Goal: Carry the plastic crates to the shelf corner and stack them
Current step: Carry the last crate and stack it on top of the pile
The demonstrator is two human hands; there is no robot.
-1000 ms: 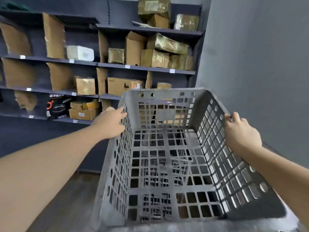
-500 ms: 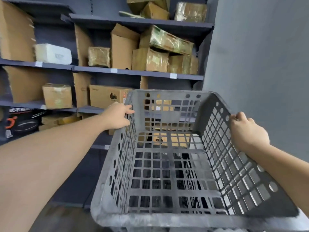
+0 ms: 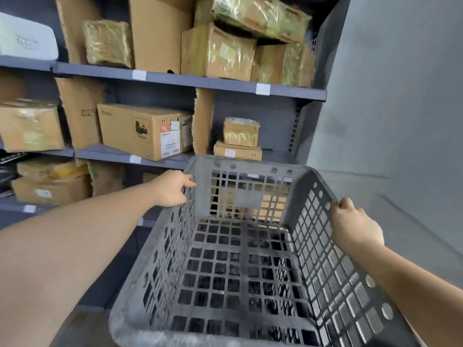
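Observation:
I hold an empty grey plastic crate (image 3: 240, 279) with lattice walls and floor out in front of me, in the lower middle of the head view. My left hand (image 3: 172, 188) grips its left rim near the far corner. My right hand (image 3: 353, 225) is closed over the right rim. The crate's far wall sits just before the lower shelves, close to the corner where the shelf unit (image 3: 190, 80) meets the grey wall (image 3: 400, 108). Through the floor lattice, more dark lattice shows below; I cannot tell what it is.
The dark shelves hold many cardboard boxes, among them a large printed box (image 3: 147, 130), two small stacked boxes (image 3: 239, 141) and film-wrapped parcels (image 3: 218, 52). A white pack (image 3: 25, 37) lies at the upper left. Floor (image 3: 82, 329) shows at the bottom left.
The shelves have grown larger and shifted left in view as I came closer to the corner with the crate. Both hands keep the same grip on the rims.

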